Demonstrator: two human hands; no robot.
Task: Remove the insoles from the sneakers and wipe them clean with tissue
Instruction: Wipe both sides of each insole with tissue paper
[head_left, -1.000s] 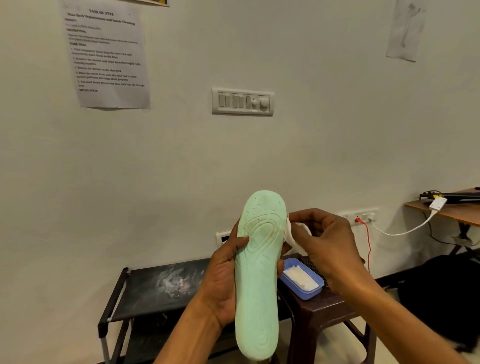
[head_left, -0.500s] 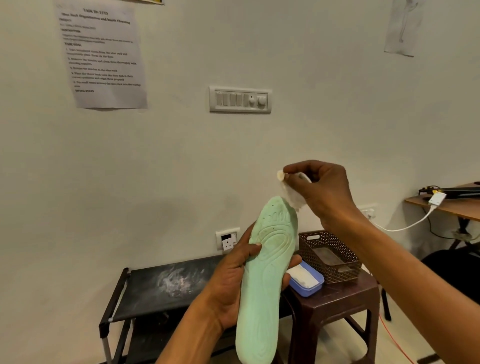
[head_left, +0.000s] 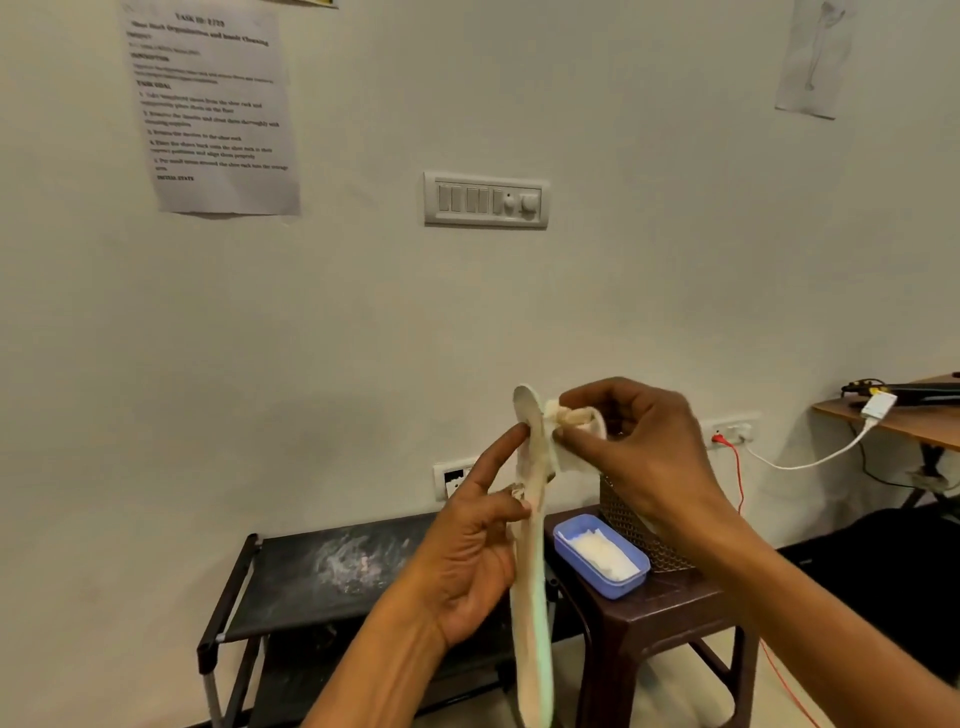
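Observation:
I hold a long insole (head_left: 531, 597) upright in front of me, turned nearly edge-on, its cream side facing left and a thin mint-green edge showing on the right. My left hand (head_left: 475, 545) grips it at mid-length, thumb and fingers curled against it, index finger stretched up toward the toe end. My right hand (head_left: 639, 452) pinches a crumpled white tissue (head_left: 569, 441) and presses it against the insole's upper right side near the toe. No sneakers are in view.
A blue box of white tissues (head_left: 602, 556) and a brown woven basket (head_left: 631, 530) sit on a dark brown plastic stool (head_left: 665, 629). A black shoe rack (head_left: 322, 571) stands to the left. A desk with cables (head_left: 904, 415) is at the right wall.
The insole has turned from showing its green face to nearly edge-on. My right hand with the tissue came down from above the toe tip to the insole's side.

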